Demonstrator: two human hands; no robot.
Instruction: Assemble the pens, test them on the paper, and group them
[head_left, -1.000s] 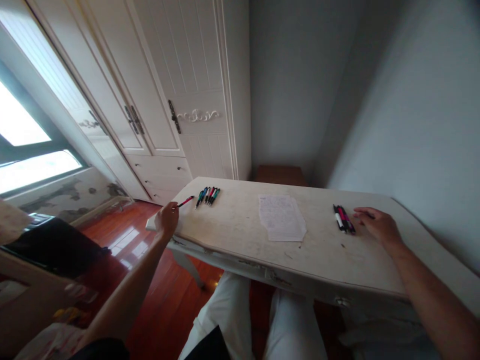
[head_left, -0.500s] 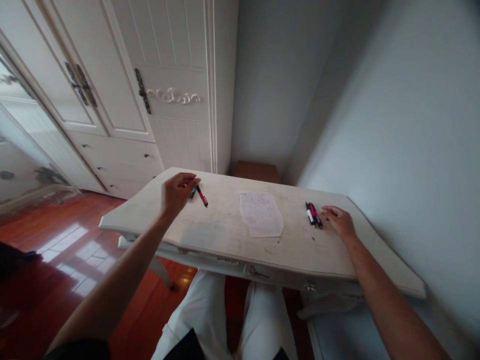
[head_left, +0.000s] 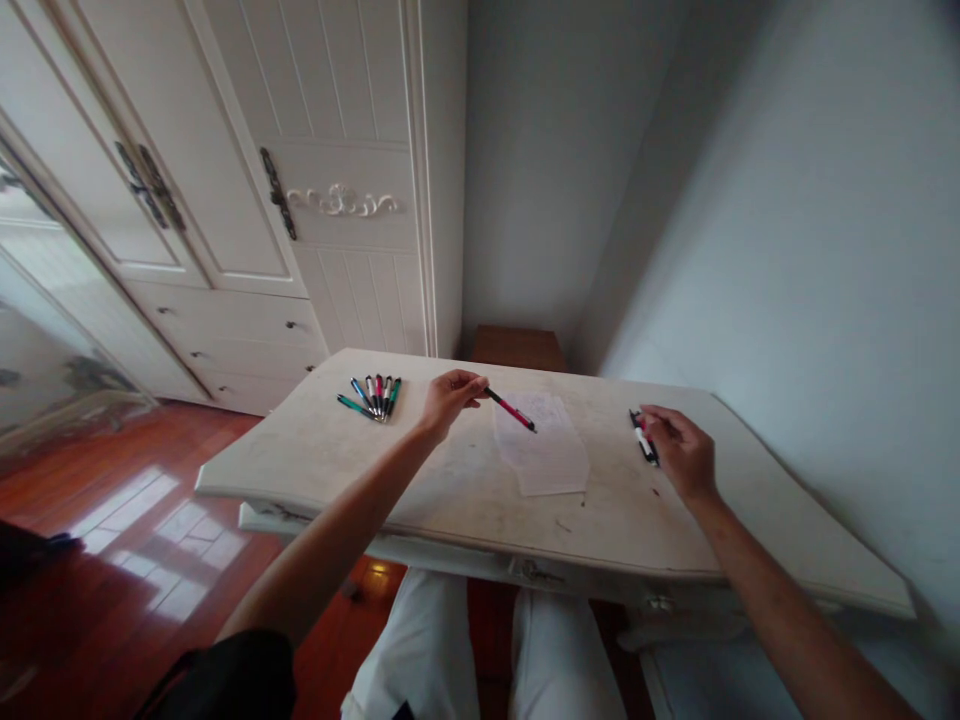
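My left hand (head_left: 451, 402) pinches one end of a red and black pen (head_left: 514, 410), holding it above the sheet of written paper (head_left: 551, 460). The pen tilts down to the right. At the desk's right side my right hand (head_left: 679, 448) is closed, its fingertips on a small group of pens. Within that group a white and black pen (head_left: 643, 440) shows, with a bit of red beside it under the fingers; the rest is hidden. Several pens (head_left: 379, 395) in green, blue, white and red lie fanned out on the left part of the desk.
Both arms reach over a white desk (head_left: 427, 500) with drawers along its front. Behind it stand a white wardrobe (head_left: 360, 270) and a brown box-like piece (head_left: 517, 347). A grey wall (head_left: 810, 250) borders the right. Small dark specks lie near the paper.
My left hand has moved right with the red pen, from the left part of the desk to over the paper, uncovering the fanned pens. My right hand has shifted onto the right-hand pens.
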